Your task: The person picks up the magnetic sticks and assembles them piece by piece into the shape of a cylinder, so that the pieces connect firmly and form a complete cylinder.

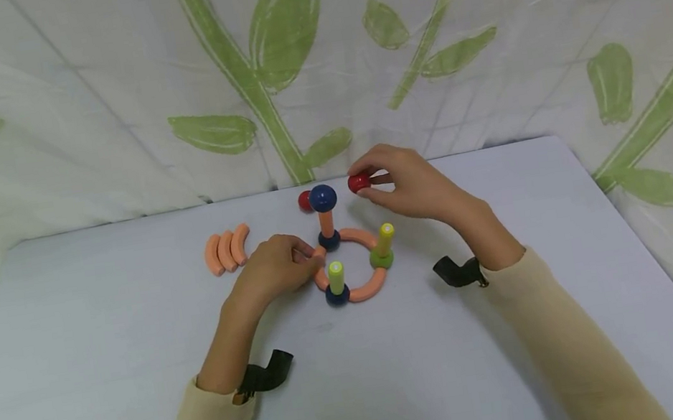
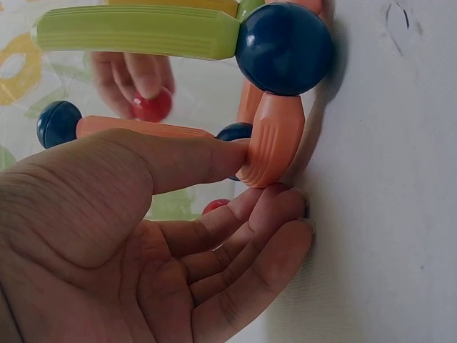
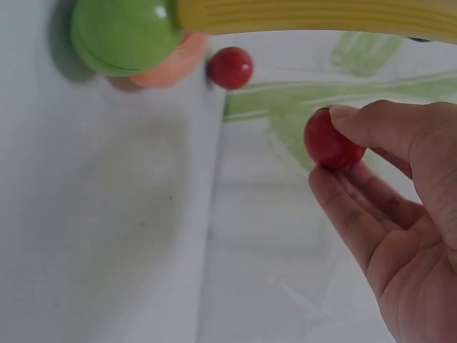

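A ring of curved orange rods (image 1: 367, 292) joined by balls lies on the table. Upright rods rise from its balls: a light green one (image 1: 336, 277), a yellow one (image 1: 385, 240) and an orange one (image 1: 327, 224) topped by a dark blue ball (image 1: 323, 198). At the ring's left side, my left hand (image 1: 276, 266) pinches a curved orange rod (image 2: 275, 139) between thumb and fingers. Behind the ring, my right hand (image 1: 400, 182) holds a red ball (image 3: 332, 139) with thumb and fingertips, raised over the table. Another red ball (image 1: 305, 201) sits behind the blue-topped rod.
Three loose curved orange rods (image 1: 228, 251) lie side by side left of the ring. A white curtain (image 1: 119, 112) with painted green leaves hangs along the table's back edge. Black wrist mounts (image 1: 266, 373) stick out from both sleeves.
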A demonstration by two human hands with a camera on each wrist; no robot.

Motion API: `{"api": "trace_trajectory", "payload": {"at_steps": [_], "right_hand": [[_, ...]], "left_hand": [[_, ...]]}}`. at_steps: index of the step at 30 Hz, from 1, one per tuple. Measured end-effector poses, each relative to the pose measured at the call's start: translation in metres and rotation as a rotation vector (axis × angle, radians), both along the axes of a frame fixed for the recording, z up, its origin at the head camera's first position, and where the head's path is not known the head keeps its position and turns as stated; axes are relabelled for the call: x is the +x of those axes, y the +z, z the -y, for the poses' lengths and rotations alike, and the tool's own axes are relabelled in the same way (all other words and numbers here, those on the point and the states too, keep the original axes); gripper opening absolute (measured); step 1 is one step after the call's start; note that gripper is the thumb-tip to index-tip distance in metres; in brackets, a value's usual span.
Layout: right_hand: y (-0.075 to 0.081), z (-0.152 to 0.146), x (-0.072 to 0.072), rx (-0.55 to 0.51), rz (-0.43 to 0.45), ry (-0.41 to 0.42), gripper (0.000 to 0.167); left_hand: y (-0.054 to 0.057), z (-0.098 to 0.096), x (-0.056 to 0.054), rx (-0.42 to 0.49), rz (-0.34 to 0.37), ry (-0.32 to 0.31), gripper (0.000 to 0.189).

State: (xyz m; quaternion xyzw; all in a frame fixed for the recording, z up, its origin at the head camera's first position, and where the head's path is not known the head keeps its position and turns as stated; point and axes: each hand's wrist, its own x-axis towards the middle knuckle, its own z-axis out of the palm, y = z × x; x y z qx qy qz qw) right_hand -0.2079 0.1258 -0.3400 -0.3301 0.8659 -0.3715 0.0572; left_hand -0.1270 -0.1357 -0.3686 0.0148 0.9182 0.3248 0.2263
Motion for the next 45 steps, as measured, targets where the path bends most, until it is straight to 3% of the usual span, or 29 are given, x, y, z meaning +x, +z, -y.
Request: {"api": "trace_trajectory", "payload": {"at_steps": [10,17,23,31,36,45], "right_hand": [[0.027,-0.010,0.032,-0.140,-0.091,-0.014,0.030],[0.044,-0.001,0.067,-0.212,-0.147,0.077,0.032],[0.044,0.014,0.090,-0.207,-0.178,0.163,0.030],[0.039,0.028,0.101,-0.113,-0.197,0.184,0.029],[0.039,0.025,0.104,-0.123,-0.182,0.158,0.028],[0.035,0.028,0.107,-0.090,-0.138,0.210,0.030]], "left_hand": [[0.001,0.000,0.002,0.007,0.000,0.004,0.034],[0.001,0.001,0.002,0.007,-0.008,-0.004,0.034],[0.002,0.001,0.000,0.011,-0.023,-0.015,0.034],[0.002,0.003,-0.001,0.010,-0.019,-0.014,0.034],[0.001,0.001,-0.001,0.001,-0.028,-0.019,0.035],[0.001,0.001,0.000,0.000,-0.013,-0.009,0.035]]}}
